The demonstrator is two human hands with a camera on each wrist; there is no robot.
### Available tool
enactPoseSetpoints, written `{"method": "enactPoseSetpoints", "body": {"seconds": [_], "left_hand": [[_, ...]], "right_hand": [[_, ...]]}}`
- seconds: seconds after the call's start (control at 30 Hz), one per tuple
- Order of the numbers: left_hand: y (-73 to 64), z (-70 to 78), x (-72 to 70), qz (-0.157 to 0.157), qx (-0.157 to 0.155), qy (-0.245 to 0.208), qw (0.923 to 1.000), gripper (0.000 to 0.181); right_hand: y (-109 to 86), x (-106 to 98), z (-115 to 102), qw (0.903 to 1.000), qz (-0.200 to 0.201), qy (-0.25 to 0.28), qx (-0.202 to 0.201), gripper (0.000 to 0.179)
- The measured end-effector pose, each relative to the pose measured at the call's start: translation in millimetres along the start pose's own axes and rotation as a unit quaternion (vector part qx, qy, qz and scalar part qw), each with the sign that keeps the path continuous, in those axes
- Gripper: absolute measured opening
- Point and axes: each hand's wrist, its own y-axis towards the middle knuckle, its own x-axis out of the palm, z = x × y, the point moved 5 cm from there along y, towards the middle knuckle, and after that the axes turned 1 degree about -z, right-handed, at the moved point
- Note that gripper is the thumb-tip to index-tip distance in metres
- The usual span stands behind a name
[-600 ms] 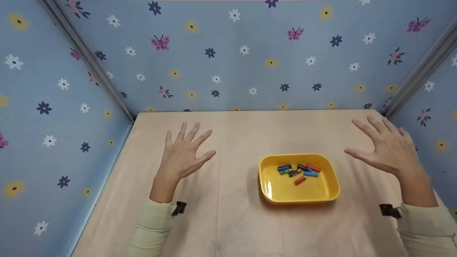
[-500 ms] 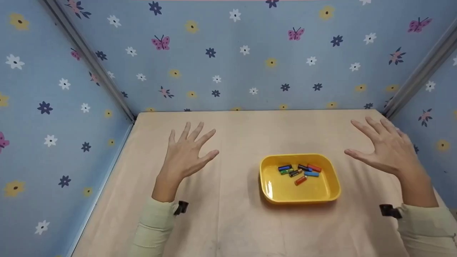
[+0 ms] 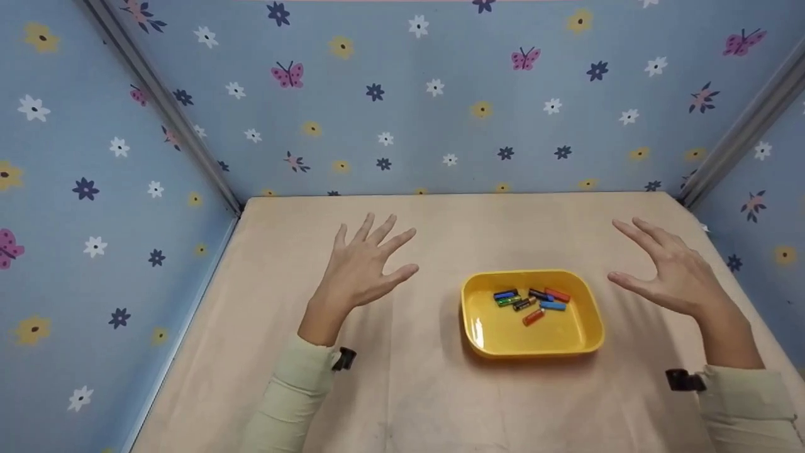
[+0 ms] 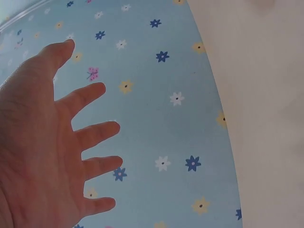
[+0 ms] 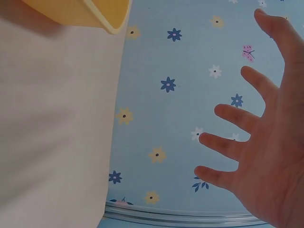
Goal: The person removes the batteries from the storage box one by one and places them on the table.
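A yellow tray (image 3: 534, 345) stands on the table, right of the middle in the head view. Several small batteries lie inside it, among them a red battery (image 3: 533, 317), a light blue battery (image 3: 553, 306) and a green battery (image 3: 508, 302). Left of the tray, my left hand (image 3: 361, 270) hovers with its fingers spread and holds nothing. My right hand (image 3: 676, 274) is held up on the tray's right side, fingers apart and bare. In the right wrist view, a corner of the tray (image 5: 78, 12) shows at the top left.
Beige cloth covers the table (image 3: 434, 402). Behind it rises a blue flowered wall (image 3: 434, 119), with more flowered panels on the left (image 3: 94, 277) and right. Grey metal posts (image 3: 170, 107) mark the corners. A small black camera sits at each wrist.
My left hand has moved right, closer to the tray. The right hand has shifted slightly, its fingers turned a little more inward. The tray and batteries stay where they were.
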Motion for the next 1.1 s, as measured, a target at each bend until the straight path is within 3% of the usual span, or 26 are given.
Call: {"method": "enactPoseSetpoints", "body": {"seconds": [0.1,0.2,0.33,0.47,0.83,1.1], "left_hand": [[6.1,7.8,3.3,-0.007,0.018,-0.003,0.9998,0.070],[11.1,11.8,9.4,-0.015,0.047,-0.020,0.9986,0.068],[16.4,12.8,21.0,-0.034,0.089,-0.065,0.9934,0.068],[19.6,14.5,30.3,-0.047,0.110,-0.098,0.9880,0.069],[36.0,26.0,45.9,-0.054,0.150,-0.126,0.9791,0.067],[44.6,35.5,53.1,-0.058,0.159,-0.131,0.9768,0.070]], "right_hand": [[-2.7,5,2,0.9997,0.000,0.024,-0.001,0.094],[-5.3,11,2,0.9966,0.011,0.081,-0.009,0.092],[-10.4,21,3,0.9853,0.034,0.165,-0.028,0.090],[-14.8,32,6,0.9774,0.036,0.206,-0.031,0.088],[-25.8,55,15,0.9695,0.057,0.238,0.000,0.074],[-29.9,77,16,0.9717,0.025,0.233,0.026,0.076]]}}
